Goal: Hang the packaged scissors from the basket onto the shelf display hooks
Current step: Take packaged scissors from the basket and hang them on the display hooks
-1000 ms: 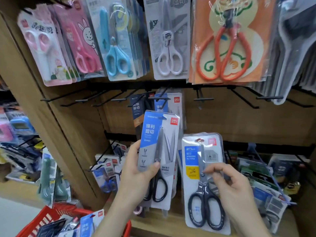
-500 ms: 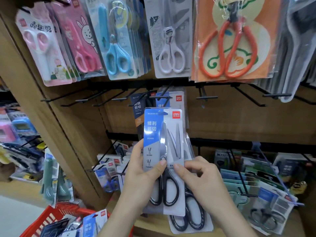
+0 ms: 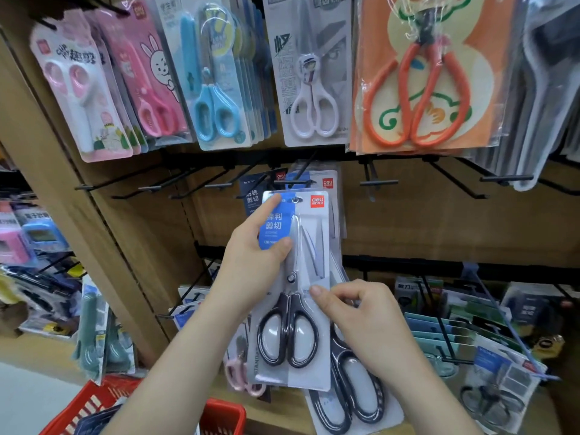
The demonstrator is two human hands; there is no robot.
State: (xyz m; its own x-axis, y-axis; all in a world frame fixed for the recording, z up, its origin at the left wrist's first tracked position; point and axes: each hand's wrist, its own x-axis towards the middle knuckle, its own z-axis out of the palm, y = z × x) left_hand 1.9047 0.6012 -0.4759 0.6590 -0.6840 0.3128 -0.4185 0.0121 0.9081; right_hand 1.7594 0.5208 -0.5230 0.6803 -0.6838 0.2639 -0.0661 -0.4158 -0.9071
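My left hand point(image 3: 254, 262) grips the blue-and-white pack of black-handled scissors point(image 3: 293, 309) near its top, index finger stretched toward the hang hole. The pack's top sits just below a black display hook point(image 3: 293, 182) that carries similar blue packs. My right hand point(image 3: 361, 315) pinches the pack's right edge at mid height and also holds a second pack of black-handled scissors point(image 3: 351, 390) behind and below the first. The red basket point(image 3: 219, 416) is at the bottom left with more packs inside.
Pink, blue, white and orange scissor packs point(image 3: 414, 76) hang on the top row. Bare black hooks point(image 3: 378, 183) stick out left and right of the target hook. Lower hooks at the right point(image 3: 445, 334) hold teal and blue packs. A wooden shelf side point(image 3: 78, 233) stands on the left.
My left hand slid up the front pack and raised it toward the hook. My right hand tucked the second pack behind the first and now pinches the front pack's edge.
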